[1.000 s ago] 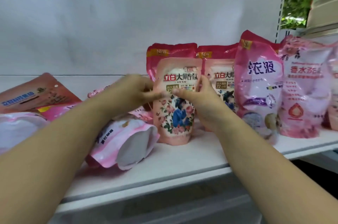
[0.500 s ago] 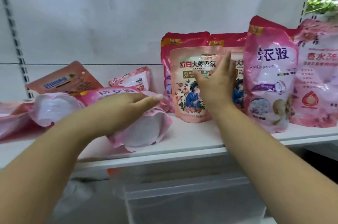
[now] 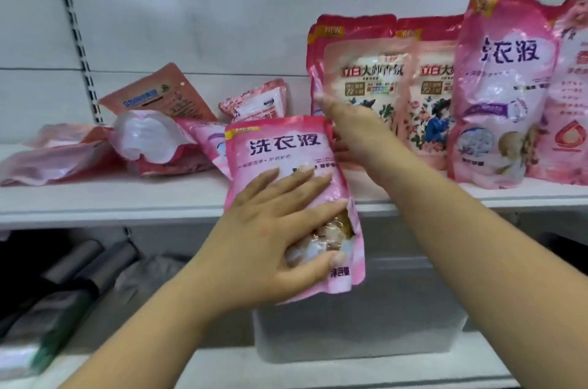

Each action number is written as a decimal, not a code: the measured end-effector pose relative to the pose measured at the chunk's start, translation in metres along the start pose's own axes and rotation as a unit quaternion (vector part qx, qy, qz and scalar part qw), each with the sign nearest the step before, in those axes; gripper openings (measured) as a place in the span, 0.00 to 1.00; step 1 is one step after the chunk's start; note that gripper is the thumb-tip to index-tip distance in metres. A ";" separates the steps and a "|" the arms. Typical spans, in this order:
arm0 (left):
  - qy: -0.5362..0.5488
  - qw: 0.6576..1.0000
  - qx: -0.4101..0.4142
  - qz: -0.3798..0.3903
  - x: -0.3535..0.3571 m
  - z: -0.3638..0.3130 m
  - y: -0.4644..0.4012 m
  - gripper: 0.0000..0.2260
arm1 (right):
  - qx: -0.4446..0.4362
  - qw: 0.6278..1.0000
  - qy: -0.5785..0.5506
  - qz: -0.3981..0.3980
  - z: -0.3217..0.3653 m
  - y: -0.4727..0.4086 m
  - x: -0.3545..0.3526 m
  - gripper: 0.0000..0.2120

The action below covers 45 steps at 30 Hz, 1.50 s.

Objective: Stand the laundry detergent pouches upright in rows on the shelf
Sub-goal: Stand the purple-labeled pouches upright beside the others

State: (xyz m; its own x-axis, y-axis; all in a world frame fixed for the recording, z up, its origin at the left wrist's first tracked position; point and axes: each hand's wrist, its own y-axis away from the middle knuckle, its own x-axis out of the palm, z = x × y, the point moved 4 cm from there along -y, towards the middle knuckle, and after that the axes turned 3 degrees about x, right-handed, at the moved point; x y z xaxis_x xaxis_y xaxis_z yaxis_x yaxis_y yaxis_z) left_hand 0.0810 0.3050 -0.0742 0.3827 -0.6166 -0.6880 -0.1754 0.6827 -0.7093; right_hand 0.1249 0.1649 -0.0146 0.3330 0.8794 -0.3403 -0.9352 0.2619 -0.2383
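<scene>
Your left hand (image 3: 273, 239) grips the soft, sagging pink pouch (image 3: 286, 172), fingers spread; right hand (image 3: 353, 124) state unclear. Support its base.

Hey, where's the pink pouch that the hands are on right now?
The pink pouch is centre frame, upright, in front of the shelf's edge, left of the floral pouches, between left hand and right hand.

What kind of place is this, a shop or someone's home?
Most likely a shop aisle, or a mock-up of one. A white shelf hangs on a slotted upright as in store racking, and many printed detergent pouches of a few designs stand in rows. The left hand holds another pink pouch.
</scene>
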 end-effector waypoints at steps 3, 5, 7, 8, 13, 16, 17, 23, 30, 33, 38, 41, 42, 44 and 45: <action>-0.032 0.998 0.034 -0.037 0.009 -0.001 0.012 0.23 | 0.055 0.978 -0.177 0.092 -0.004 0.010 0.016 0.35; -0.042 0.997 0.040 -0.050 0.012 -0.002 0.016 0.21 | 0.049 0.978 -0.180 0.089 -0.006 0.015 0.023 0.37; -0.041 0.997 0.027 -0.059 0.013 -0.003 0.020 0.23 | 0.032 0.973 -0.203 0.100 -0.002 0.020 0.027 0.20; -0.034 0.997 0.003 -0.068 0.014 -0.002 0.023 0.25 | 0.026 0.972 -0.212 0.100 -0.001 0.022 0.027 0.14; 0.058 0.976 -0.177 -0.110 0.010 -0.006 0.034 0.40 | -0.032 0.968 -0.246 0.049 0.012 0.038 0.020 0.15; 0.162 0.942 -0.197 -0.220 -0.019 -0.009 0.019 0.44 | -0.091 0.951 -0.297 0.018 0.044 0.046 -0.003 0.10; 0.261 0.898 -0.248 -0.252 -0.030 -0.003 0.010 0.46 | -0.125 0.938 -0.323 0.002 0.058 0.047 -0.014 0.09; 0.503 0.801 -0.306 -0.111 -0.032 0.028 -0.060 0.20 | -0.304 0.909 -0.262 -0.115 0.109 0.038 -0.059 0.05; 0.515 0.793 -0.324 0.025 0.019 0.023 -0.076 0.39 | -0.191 0.945 -0.131 -0.229 0.048 0.020 -0.075 0.13; 0.452 0.829 -0.325 0.058 0.027 0.021 -0.075 0.44 | -0.120 0.966 -0.078 -0.213 0.025 0.024 -0.072 0.29; 0.368 0.863 -0.336 0.081 0.025 0.018 -0.082 0.46 | -0.059 0.991 -0.052 -0.107 -0.015 0.039 -0.058 0.39; 0.345 0.875 -0.326 0.097 0.030 0.011 -0.091 0.47 | -0.093 0.985 -0.061 -0.135 -0.019 0.037 -0.069 0.33; 0.339 0.879 -0.322 0.099 0.033 0.008 -0.093 0.47 | -0.095 0.983 -0.066 -0.144 -0.020 0.036 -0.072 0.31; 0.330 0.885 -0.312 0.098 0.037 0.006 -0.094 0.46 | -0.101 0.981 -0.066 -0.155 -0.022 0.035 -0.074 0.29; 0.328 0.888 -0.307 0.096 0.038 0.006 -0.093 0.45 | -0.104 0.980 -0.065 -0.157 -0.022 0.035 -0.073 0.29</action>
State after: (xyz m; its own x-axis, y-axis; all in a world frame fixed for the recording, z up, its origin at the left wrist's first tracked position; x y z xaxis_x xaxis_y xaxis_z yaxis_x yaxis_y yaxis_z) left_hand 0.1168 0.2208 -0.0336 -0.2832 -0.7450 -0.6039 -0.7189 0.5817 -0.3805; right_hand 0.0701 0.1009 -0.0183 0.5703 0.8147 -0.1046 -0.7392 0.4535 -0.4979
